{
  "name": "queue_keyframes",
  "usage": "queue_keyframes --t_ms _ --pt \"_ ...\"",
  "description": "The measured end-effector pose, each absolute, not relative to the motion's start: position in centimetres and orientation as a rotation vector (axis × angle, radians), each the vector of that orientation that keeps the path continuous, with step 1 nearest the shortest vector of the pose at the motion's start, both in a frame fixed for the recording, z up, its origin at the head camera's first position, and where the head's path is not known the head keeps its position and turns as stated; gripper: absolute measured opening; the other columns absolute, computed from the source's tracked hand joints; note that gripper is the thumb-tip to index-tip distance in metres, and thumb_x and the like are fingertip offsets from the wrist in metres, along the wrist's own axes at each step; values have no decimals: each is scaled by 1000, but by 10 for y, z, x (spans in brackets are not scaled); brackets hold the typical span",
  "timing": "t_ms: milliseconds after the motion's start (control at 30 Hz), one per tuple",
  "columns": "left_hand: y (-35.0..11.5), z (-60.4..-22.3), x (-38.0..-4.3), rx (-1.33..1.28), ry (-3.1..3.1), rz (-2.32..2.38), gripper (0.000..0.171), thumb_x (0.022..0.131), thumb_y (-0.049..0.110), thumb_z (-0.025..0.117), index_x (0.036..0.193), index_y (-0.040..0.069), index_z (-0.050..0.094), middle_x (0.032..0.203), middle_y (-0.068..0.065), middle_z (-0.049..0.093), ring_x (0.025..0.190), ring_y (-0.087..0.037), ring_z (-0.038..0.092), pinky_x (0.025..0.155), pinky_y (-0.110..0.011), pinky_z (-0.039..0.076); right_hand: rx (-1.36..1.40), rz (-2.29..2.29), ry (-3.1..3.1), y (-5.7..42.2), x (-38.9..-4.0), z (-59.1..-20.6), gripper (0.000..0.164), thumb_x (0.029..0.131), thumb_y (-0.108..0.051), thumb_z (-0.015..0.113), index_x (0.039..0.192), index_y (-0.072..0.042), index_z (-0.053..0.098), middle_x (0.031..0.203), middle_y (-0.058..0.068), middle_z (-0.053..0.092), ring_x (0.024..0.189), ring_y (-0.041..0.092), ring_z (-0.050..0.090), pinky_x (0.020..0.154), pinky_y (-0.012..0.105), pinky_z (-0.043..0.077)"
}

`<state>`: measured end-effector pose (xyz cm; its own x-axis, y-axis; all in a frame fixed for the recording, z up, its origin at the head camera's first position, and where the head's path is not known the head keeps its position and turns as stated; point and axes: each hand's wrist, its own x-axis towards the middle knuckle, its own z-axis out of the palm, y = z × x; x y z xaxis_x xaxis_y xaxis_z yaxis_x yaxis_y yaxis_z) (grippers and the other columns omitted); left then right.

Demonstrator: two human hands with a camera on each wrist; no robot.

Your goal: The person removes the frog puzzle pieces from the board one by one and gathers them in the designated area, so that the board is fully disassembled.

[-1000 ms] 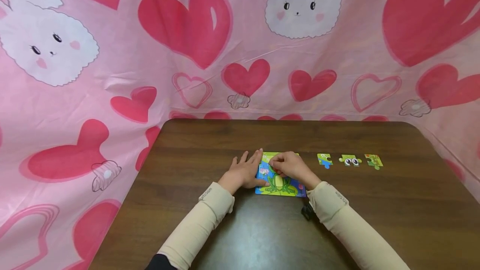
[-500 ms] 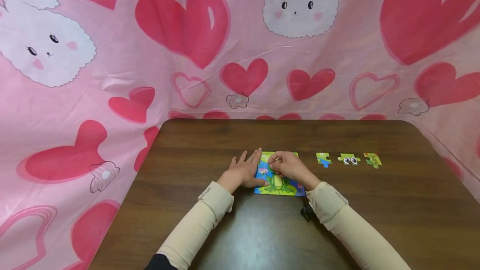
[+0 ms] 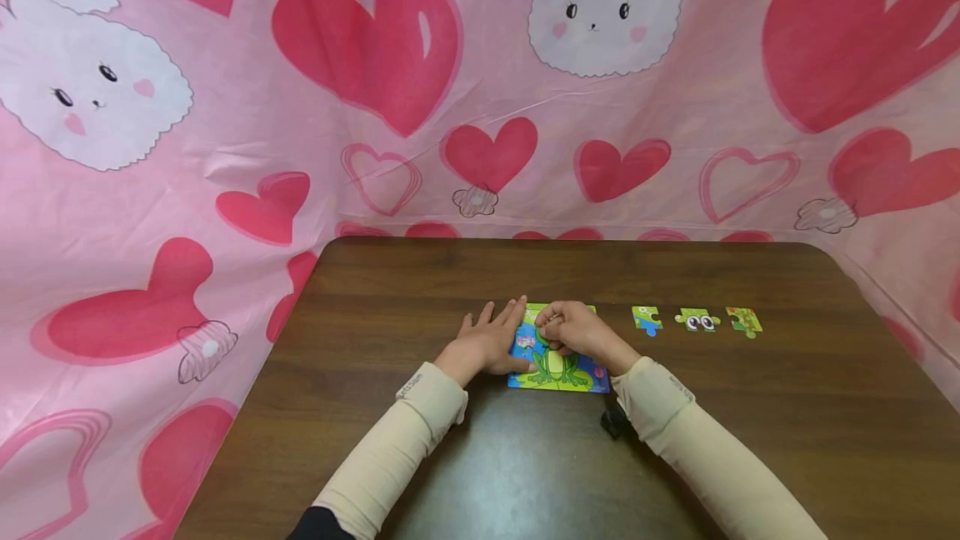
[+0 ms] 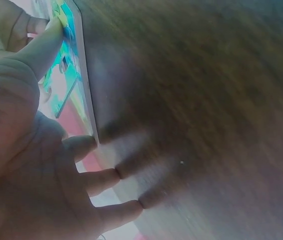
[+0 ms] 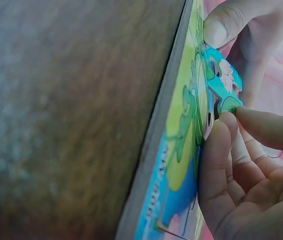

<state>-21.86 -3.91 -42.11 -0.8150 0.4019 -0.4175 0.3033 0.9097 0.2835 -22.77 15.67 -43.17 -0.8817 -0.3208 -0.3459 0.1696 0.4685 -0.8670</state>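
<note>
A frog jigsaw puzzle [image 3: 557,380] lies on the brown table. My left hand [image 3: 483,347] rests at its left edge with fingers spread; in the left wrist view the thumb [image 4: 44,47] lies on the puzzle and several fingertips touch the tabletop. Over the puzzle's upper part, my right hand [image 3: 583,332] pinches a blue puzzle piece with a pink flower [image 5: 225,80] between thumb and index finger. The right wrist view shows this piece tilted up from the board, its far end near the left thumb. The right hand covers part of the frog picture.
Three loose puzzle pieces lie in a row to the right: a green and blue one [image 3: 647,320], one with two eyes [image 3: 699,321] and a green and red one [image 3: 746,322]. A small black object [image 3: 613,422] is below the right wrist. A pink heart-print cloth [image 3: 405,107] hangs behind the table.
</note>
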Motion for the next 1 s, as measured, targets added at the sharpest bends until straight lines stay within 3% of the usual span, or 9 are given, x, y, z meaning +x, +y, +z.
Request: queue_keyframes --t_ms 467,700,867,1000 --pt "-39 -421 -219 501 2587 306 112 89 64 66 164 30 -9 173 6 4 160 -32 3 124 -63 8 -38 -1404 2224 161 -231 -428 28 104 -16 55 126 -2 66 88 7 65 76 19 62 70 34 58" --pt "-38 -423 -219 494 2589 297 110 89 66 66 164 29 -6 173 6 4 160 -31 3 125 -62 8 -27 -1519 2141 179 -232 -421 34 106 -15 52 135 2 59 116 16 65 86 20 70 79 36 62" --pt "-38 -423 -219 501 2587 270 105 90 66 63 165 26 2 173 6 3 160 -31 3 125 -62 8 17 -1627 2087 196 -233 -405 39 105 -16 55 138 5 55 110 12 66 83 19 71 83 37 62" --pt "-38 -422 -219 499 2587 272 106 90 66 63 165 26 0 173 6 2 160 -31 3 125 -61 8 56 -1682 2082 212 -234 -394 40 104 -15 58 138 6 54 105 6 67 82 20 72 87 42 59"
